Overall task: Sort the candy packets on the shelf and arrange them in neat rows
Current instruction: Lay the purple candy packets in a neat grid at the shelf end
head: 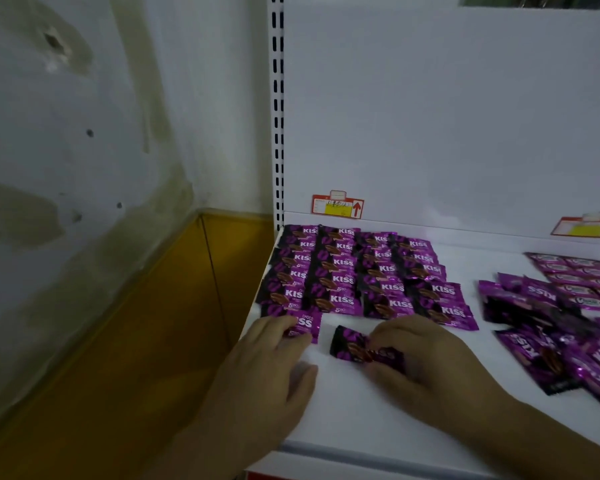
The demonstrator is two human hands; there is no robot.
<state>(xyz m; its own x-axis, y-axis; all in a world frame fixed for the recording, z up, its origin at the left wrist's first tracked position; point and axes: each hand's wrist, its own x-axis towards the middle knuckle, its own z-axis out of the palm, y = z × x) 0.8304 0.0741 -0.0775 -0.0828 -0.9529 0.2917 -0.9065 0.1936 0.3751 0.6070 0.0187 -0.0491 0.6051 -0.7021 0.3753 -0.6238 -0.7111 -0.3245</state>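
My left hand [274, 344] lies flat, fingers spread, pressing a packet [305, 325] at the front of the leftmost row [291, 271]. My right hand [420, 358] pinches a second packet [349, 342]: light, crinkly, slippery foil, best gripped at the edges. White shelf [354, 410], dim corner, unsorted heap [561, 327] on the right.

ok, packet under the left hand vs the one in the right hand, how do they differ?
The packet under the left hand lies flat in line with the left column, KISS lettering readable; the left hand only presses on it. The packet in the right hand sits tilted, apart from the rows, pinched by the right hand, its lettering covered. Both are purple KISS wrappers on the white shelf.
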